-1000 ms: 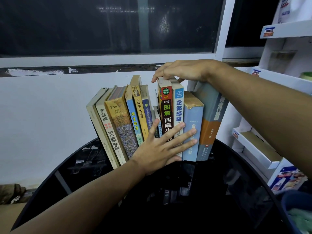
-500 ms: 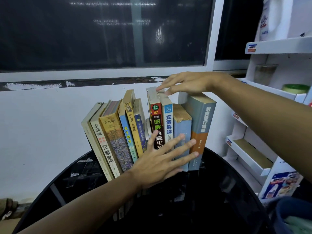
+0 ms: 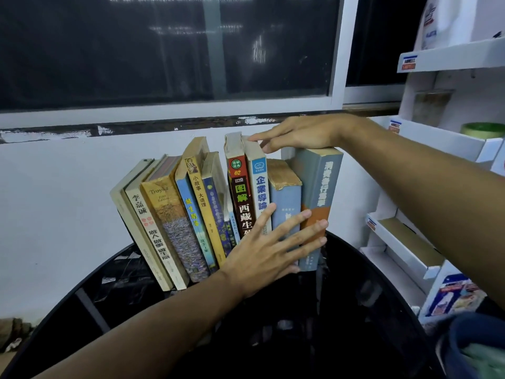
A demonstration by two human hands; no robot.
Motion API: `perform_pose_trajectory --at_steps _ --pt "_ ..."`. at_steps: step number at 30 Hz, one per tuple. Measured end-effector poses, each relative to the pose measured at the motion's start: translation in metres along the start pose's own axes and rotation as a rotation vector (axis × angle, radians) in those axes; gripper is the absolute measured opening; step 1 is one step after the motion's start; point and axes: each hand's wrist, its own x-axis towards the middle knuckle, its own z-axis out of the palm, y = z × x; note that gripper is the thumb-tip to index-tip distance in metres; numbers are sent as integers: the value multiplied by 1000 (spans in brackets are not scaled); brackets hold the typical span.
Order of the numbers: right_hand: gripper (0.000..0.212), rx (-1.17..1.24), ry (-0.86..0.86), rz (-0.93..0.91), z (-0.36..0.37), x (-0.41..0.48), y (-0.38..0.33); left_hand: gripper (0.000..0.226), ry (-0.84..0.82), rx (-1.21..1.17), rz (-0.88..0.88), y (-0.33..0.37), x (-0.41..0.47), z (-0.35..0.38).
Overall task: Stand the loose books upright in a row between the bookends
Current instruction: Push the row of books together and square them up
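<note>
- While splayed straight and wide apart, pressing flat from the left hand [image 3: 262, 253] on the lower spines at the right end of the row of books [image 3: 164, 214].
- Straight and close together from the right hand [image 3: 300, 132], tips on the top edges of the red-and-black book [image 3: 240, 187] and its white neighbour, palm over the grey-and-orange book [image 3: 322, 187].
- Standing on a black round table [image 3: 369, 296] by a white wall, leaning leftward at the left end, near upright under the hands.

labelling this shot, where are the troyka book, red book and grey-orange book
troyka book [image 3: 176, 231], head view, middle of its spine
red book [image 3: 240, 196], head view, upper spine
grey-orange book [image 3: 321, 187], head view, grey upper part of spine
</note>
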Motion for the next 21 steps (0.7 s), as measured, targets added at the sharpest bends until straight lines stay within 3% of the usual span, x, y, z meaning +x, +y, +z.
perform_pose_trajectory --at_steps 21 --pt "39 86 40 36 5 11 4 78 6 14 17 -3 4 9"
